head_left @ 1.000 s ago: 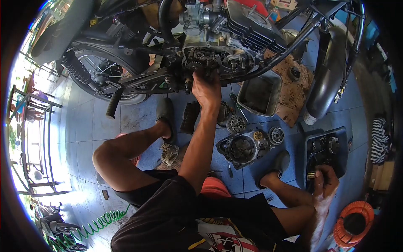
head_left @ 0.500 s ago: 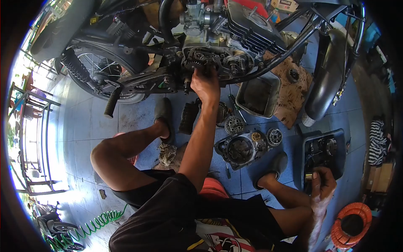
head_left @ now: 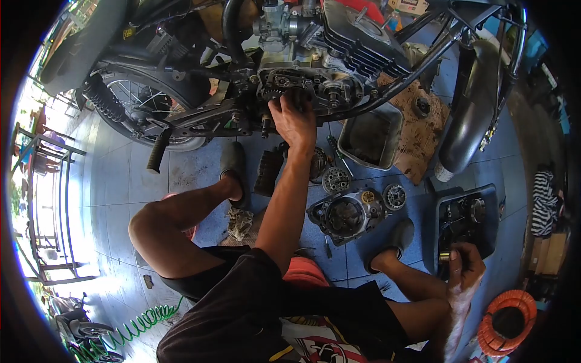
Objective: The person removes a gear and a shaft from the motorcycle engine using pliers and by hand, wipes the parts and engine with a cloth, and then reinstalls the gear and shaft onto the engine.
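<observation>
My left hand reaches into the open side of the motorcycle engine, its fingers closed round a dark round part that they mostly hide. Beside those fingers, the dark edge of a gear shows in the casing. Off to the right, my right hand pinches a small brass-coloured bushing between thumb and fingers. That hand is above the near edge of a grey plastic bin with dark metal parts inside.
On the tiled floor between my feet lie an engine cover, a clutch basket and a round plate with holes. A drain pan sits under the engine beside stained cardboard. A green coiled hose lies at lower left.
The left hand's fingers have shifted slightly on the part in the engine. The right hand stays nearly still with the bushing. The view has shifted a little.
</observation>
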